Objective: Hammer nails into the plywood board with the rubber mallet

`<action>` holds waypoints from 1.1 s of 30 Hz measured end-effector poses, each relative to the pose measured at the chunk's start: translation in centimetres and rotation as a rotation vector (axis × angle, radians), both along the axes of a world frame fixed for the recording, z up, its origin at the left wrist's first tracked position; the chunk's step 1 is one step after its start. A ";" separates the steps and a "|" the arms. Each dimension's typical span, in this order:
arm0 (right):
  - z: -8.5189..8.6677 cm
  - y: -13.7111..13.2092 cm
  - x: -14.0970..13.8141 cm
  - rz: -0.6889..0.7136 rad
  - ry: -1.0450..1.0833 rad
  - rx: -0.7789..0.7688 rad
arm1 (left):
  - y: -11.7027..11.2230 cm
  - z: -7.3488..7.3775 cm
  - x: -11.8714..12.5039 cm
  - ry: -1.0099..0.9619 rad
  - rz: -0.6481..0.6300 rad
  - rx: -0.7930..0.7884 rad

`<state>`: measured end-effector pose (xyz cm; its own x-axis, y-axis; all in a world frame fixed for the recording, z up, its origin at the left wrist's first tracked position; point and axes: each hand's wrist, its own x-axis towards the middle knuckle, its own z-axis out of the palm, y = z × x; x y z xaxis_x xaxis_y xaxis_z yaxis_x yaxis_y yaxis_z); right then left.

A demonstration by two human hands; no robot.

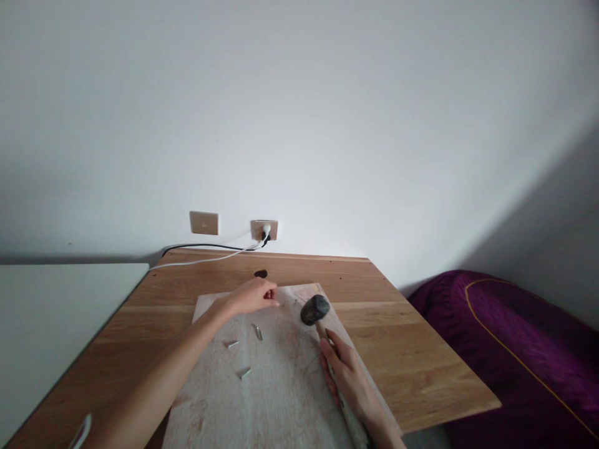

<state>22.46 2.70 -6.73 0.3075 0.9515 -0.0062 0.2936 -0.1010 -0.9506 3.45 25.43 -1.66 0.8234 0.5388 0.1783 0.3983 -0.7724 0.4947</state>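
Note:
My right hand is wrapped round the wooden handle of a mallet. Its black head is raised over the upper right part of a pale wooden board. Near the board's far edge, my left hand has its fingers curled in and closed; whatever they hold, if anything, is hidden. A small thin nail-like piece shows on the board between the left hand and the mallet head. Several loose metal nails or screws lie nearer to me, among them one nail and another nail.
The board lies on a wooden desk with a cable hole. Behind it, a wall socket holds plugs with a white and a black cord. A white surface adjoins at left, and purple fabric lies at right.

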 end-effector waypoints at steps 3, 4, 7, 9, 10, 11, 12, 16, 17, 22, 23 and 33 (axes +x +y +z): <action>0.0 0.0 0.0 0.008 -0.003 0.010 | 0.1 -0.1 0.0 -0.010 -0.002 -0.009; 0.0 0.0 0.0 0.010 -0.001 0.013 | 0.2 -0.1 0.0 -0.013 -0.012 -0.019; 0.1 0.0 0.0 0.006 0.010 0.013 | 0.4 -0.1 0.0 -0.023 -0.068 -0.026; 0.3 -0.1 -0.1 0.004 0.010 0.013 | 0.5 0.0 -0.1 -0.029 -0.112 0.001; 0.3 -0.1 -0.2 0.004 0.009 0.012 | 0.7 0.0 -0.2 -0.028 -0.131 0.013; 0.4 -0.1 -0.2 0.005 0.011 0.008 | 0.8 0.1 -0.3 -0.024 -0.142 0.018; 0.5 -0.1 -0.2 0.007 0.015 0.003 | 1.0 0.2 -0.4 -0.017 -0.149 0.011; 0.4 0.0 -0.2 0.008 0.033 0.008 | 1.4 0.0 -0.8 -0.008 -0.109 -0.115; 0.4 0.1 -0.2 0.009 0.033 0.010 | 1.5 -0.2 -0.9 -0.023 -0.091 -0.135; 0.5 0.1 -0.3 0.010 0.000 -0.012 | 1.1 -2.5 -0.6 -0.183 0.045 -0.107; 0.5 0.1 -0.3 0.012 -0.004 -0.011 | 1.0 -3.0 -0.6 -0.223 0.069 -0.109; 0.4 0.5 -0.1 -0.002 0.044 0.025 | 0.3 -4.5 -0.3 -0.276 0.097 -0.013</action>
<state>22.33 3.24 -6.34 0.3090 0.9511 0.0037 0.2513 -0.0779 -0.9648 3.10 25.70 -6.13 0.6888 0.6165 0.3813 0.3190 -0.7302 0.6042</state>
